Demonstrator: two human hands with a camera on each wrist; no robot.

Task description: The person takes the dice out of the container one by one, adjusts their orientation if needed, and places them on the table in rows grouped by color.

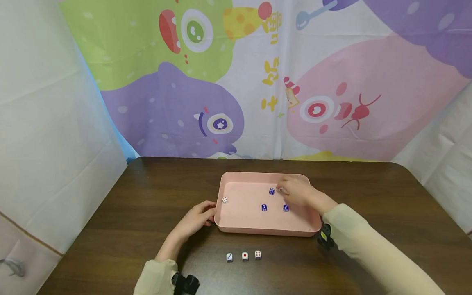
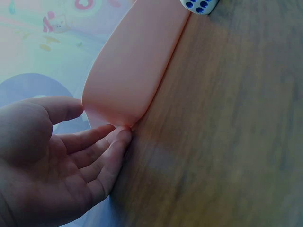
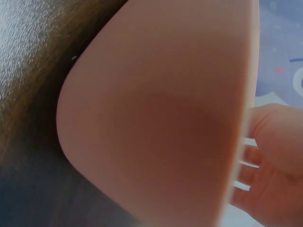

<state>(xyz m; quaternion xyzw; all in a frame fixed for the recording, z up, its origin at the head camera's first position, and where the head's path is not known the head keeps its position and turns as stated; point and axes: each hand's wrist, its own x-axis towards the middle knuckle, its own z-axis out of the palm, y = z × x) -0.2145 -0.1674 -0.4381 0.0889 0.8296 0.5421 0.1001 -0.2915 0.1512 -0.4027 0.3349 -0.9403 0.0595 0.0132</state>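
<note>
Left hand point(image 1: 196, 216) touching pink tray point(image 1: 245, 194) with relaxed fingers point(image 2: 89, 138), right hand point(image 1: 298, 192) pinching white die point(image 1: 281, 189) near blue dice point(image 1: 271, 191)

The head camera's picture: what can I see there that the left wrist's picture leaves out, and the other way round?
Only the head view shows the right hand inside the pink tray, three blue dice and a white die in it, and the full row of three white dice in front.

Only the left wrist view shows the palm of the left hand, its thumb against the tray's rim.

Both show the left hand at the tray, the brown table, some cartoon backdrop and at least one white die with blue dots.
</note>
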